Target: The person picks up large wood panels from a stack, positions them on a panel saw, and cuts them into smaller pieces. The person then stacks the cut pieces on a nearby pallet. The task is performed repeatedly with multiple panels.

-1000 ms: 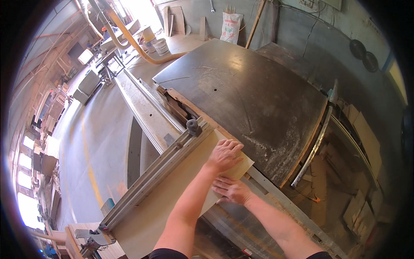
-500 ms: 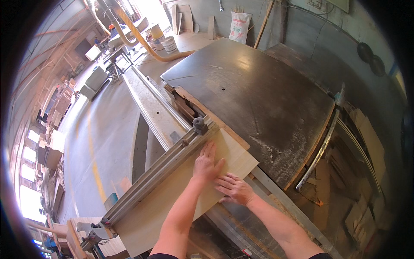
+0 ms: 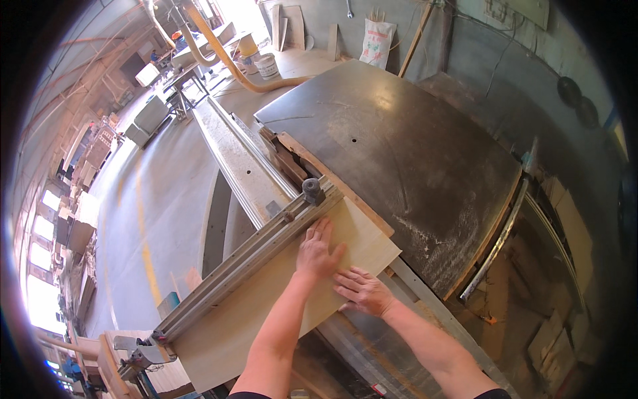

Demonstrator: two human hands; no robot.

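Note:
A long pale wooden board [image 3: 266, 309] lies slantwise in front of me, its far long edge along a metal fence [image 3: 246, 256]. My left hand [image 3: 319, 253] rests flat on the board near the fence, fingers stretched out and thumb apart. Just to its right, my right hand [image 3: 362, 291] has its fingers spread on the board's near edge, fingertips close to the left thumb. Neither hand is wrapped round anything. A dark knob [image 3: 312, 191] stands on the fence, beyond the board's far end.
To the right of the board spreads a dark, scuffed machine table [image 3: 412, 153] with a wooden edge strip. A metal sliding rail [image 3: 242, 166] runs away at left. Behind are a yellow hose [image 3: 232, 73], a bucket [image 3: 266, 66] and a white sack [image 3: 378, 43]. Offcuts [image 3: 548, 342] lie at right.
The whole view has shifted and turned slightly, so the dark table appears a little farther right. Both hands stay flat on the board in nearly the same pose.

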